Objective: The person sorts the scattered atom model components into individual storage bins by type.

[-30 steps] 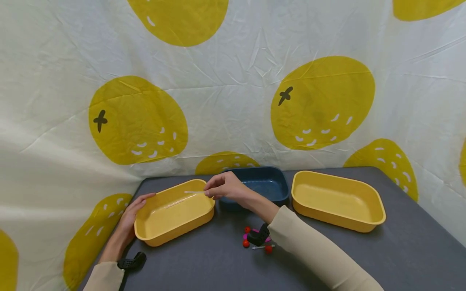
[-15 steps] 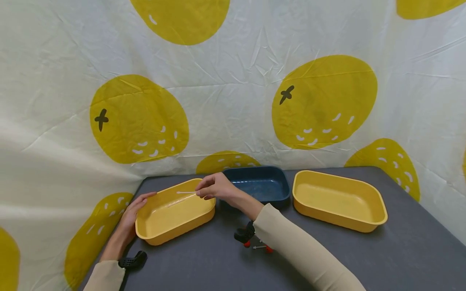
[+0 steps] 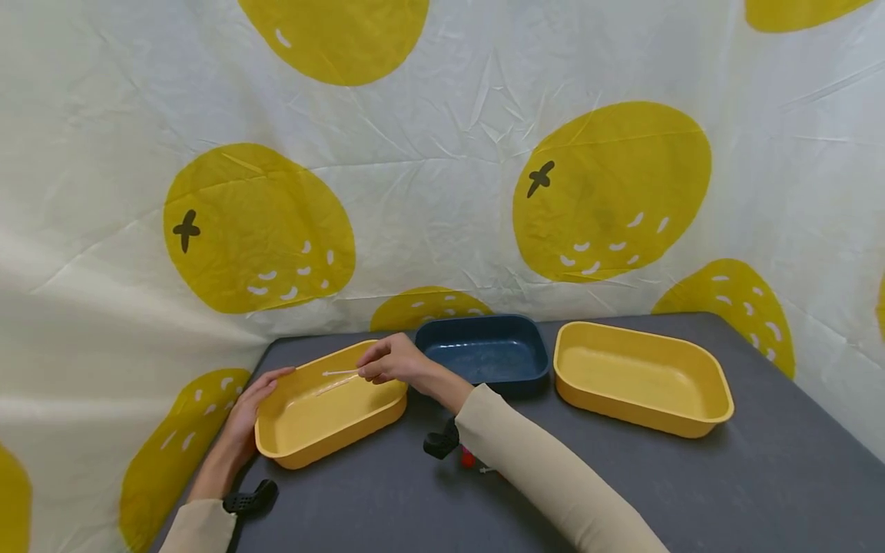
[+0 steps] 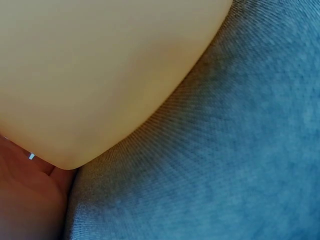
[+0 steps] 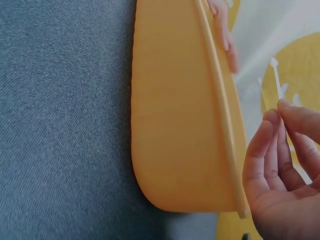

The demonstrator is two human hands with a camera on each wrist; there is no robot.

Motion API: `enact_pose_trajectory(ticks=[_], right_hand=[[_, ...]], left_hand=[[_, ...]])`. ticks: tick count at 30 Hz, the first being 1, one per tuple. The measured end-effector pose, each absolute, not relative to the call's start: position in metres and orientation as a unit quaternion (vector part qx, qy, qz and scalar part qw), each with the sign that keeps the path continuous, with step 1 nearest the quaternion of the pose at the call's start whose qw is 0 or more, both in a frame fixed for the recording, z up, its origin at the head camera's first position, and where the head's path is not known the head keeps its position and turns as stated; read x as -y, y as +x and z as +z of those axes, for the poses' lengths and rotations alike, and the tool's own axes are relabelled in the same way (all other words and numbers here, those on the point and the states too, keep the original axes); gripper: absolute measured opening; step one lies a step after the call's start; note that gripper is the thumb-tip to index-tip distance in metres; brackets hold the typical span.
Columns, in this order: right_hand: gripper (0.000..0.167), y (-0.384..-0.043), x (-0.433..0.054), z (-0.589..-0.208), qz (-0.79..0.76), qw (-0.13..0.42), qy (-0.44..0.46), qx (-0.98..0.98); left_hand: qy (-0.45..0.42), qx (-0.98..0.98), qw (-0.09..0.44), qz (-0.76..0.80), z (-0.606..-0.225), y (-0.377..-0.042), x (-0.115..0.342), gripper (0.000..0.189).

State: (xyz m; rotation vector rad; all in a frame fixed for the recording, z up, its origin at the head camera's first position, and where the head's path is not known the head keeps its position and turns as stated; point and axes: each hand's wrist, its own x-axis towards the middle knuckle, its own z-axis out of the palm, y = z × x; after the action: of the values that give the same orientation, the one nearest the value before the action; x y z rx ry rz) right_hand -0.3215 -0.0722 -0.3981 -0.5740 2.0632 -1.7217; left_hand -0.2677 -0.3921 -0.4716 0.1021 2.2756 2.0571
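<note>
My left hand (image 3: 247, 411) rests along the left end of the left yellow tray (image 3: 339, 439), its fingers reaching round to the back rim. In the left wrist view the palm lies against the tray's outer wall. Over that tray my right hand (image 3: 396, 361) pinches a thin white stick (image 3: 339, 372) by one end, between thumb and fingertips. The stick points left, and the right wrist view shows a small knob on its free tip (image 5: 274, 62). Under the right forearm a red ball (image 3: 468, 460) and the end of a grey stick (image 3: 485, 469) peek out.
A dark blue tray (image 3: 484, 376) stands at the back middle, close beside the left yellow one. Another yellow tray (image 3: 643, 415) is to its right. All stand on a dark grey tabletop (image 3: 387, 507), with a lemon-print curtain (image 3: 429, 223) behind.
My right hand has moved left and slightly down over the left tray with the white stick. The forearm now hides most of the small red and pink pieces. My left hand stays put.
</note>
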Motion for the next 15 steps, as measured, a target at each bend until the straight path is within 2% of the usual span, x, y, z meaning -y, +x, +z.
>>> enact_pose_trajectory(ticks=[15], right_hand=[[0.008,-0.329,0.111,-0.414,-0.616,0.193,-0.171,-0.744]], left_hand=[[0.046,-0.729,0.027,0.683,-0.474,-0.267,0.391,0.057]])
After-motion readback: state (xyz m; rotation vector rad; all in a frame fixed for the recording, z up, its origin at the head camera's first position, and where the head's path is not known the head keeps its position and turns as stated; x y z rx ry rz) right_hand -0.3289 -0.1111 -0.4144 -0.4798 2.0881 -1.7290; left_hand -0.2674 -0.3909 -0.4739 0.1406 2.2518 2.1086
